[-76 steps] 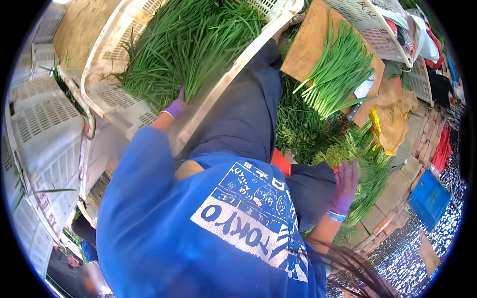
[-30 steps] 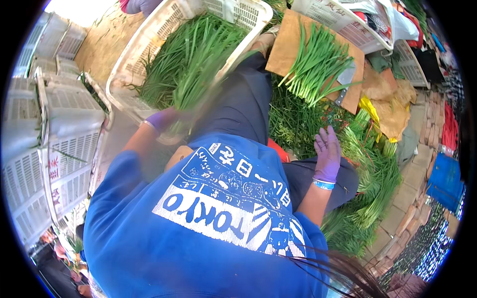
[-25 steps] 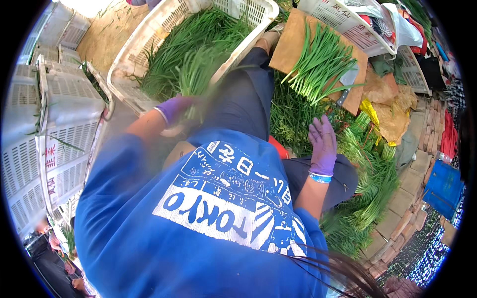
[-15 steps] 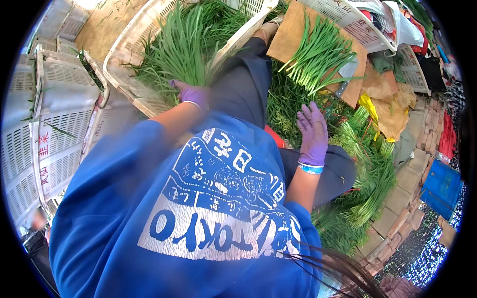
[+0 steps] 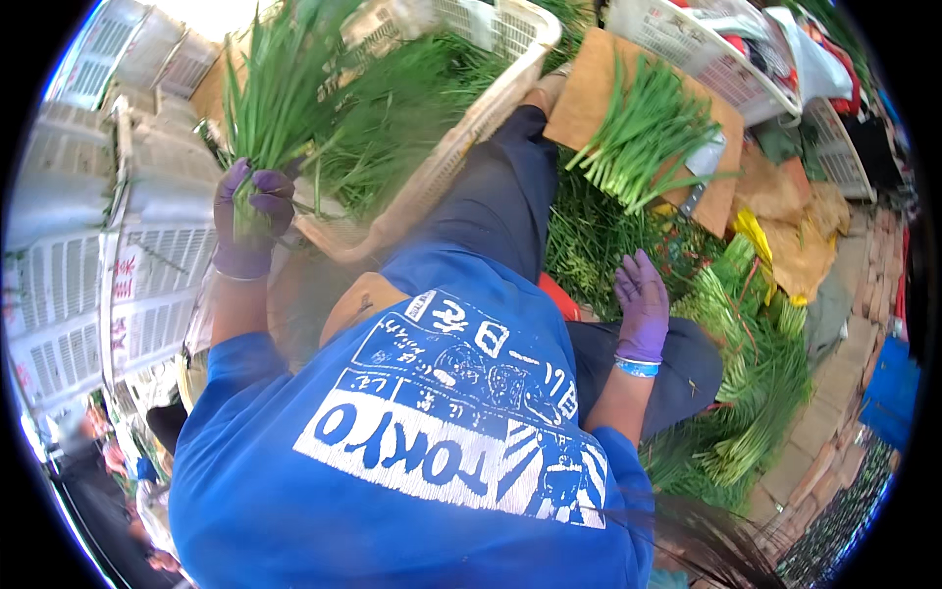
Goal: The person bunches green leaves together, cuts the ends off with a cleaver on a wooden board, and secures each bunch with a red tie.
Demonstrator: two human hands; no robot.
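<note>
Here, left purple-gloved hand (image 5: 253, 208): clenched long-bladed green leafy bunch (image 5: 265, 116) near its base, aimed toward twelve.
Right purple-gloved hand (image 5: 643, 306): hung loosely spread, farther, at bunch's four o'clock.

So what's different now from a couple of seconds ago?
The left hand, which was at the leaves in the crate, has swung left, now gripping a bunch of them. The right hand stays open and empty near the knee; the board, its pile and the knife lie as before.
</note>
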